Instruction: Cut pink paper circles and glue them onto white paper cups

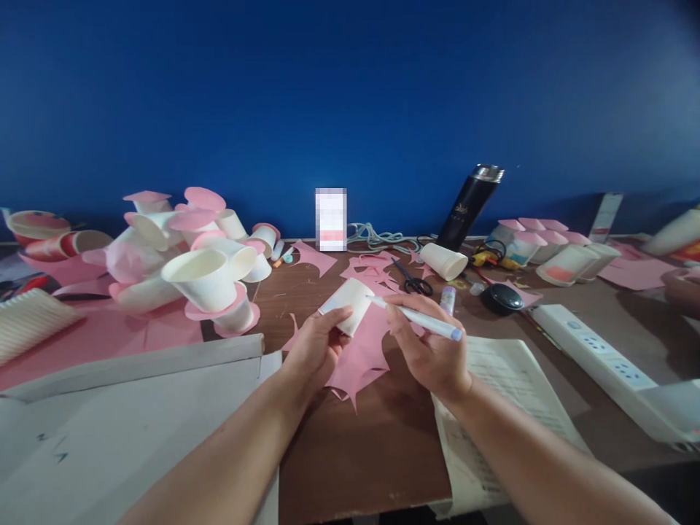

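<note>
1. At the far left of the bench (pixel 361 467), red cups (pixel 71 244) lie beside pink paper (pixel 109 335), with a ridged white piece (pixel 38 321) nearer you.
2. Next comes a heap of white cups (pixel 200 277), many with pink paper pieces on them; some are tipped over. In front of it lies a white board (pixel 109 445) with a few dark marks.
3. Your left hand (pixel 318 346) pinches a small white cup (pixel 353 300), thumb on the near side, over pink cut-outs (pixel 364 357) on the bench. Behind it, a blurred bright screen (pixel 331 219) stands near the blue wall (pixel 350 109), with a pale cord (pixel 377 235) to its right.
4. Your right hand (pixel 432 346) grips a white marker (pixel 424 319) between thumb and fingers, its tip at the cup's right side; whether it touches, you can't tell from here.
5. Beyond that hand are black scissors (pixel 416 283), a cup on its side (pixel 444 261) and a tilted black bottle (pixel 467 211). A printed sheet (pixel 508 415) runs under your right forearm.
6. Farther right are a round black object (pixel 502 299), pink-topped cups (pixel 539 240) and a white power strip (pixel 596 354); another person's hand (pixel 683 290) shows at the edge.
</note>
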Demonstrator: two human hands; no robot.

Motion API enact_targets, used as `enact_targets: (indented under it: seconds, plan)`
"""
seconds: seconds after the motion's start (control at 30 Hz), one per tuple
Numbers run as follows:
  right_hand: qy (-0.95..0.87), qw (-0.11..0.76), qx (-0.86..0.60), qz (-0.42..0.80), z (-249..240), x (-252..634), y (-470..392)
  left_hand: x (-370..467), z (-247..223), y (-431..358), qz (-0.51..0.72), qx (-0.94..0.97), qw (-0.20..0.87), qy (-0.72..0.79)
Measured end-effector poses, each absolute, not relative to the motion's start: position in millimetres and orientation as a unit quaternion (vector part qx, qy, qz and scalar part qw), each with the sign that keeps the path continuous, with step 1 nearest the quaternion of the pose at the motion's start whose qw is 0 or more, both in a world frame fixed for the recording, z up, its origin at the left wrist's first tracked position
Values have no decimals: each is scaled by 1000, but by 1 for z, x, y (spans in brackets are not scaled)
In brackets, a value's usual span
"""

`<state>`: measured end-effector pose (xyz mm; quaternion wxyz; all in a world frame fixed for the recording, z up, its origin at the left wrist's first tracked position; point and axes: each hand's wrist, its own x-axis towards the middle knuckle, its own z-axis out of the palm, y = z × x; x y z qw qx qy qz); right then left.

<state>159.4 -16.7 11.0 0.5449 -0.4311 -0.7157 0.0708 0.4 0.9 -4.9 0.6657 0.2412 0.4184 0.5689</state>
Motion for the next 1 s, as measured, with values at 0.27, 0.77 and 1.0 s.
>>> enact_targets:
  seconds: [0.27, 0.77, 1.0]
  plan:
    - [-701, 567, -427, 70, 12, 162, -18, 0, -7, -5, 454, 575, 379, 565]
    - [-709, 568, -414, 53, 15, 164, -17, -3, -17, -5, 427, 747, 134, 493]
    - [-704, 568, -423, 60, 16, 163, -16, -3, -15, -6, 422, 750, 145, 488]
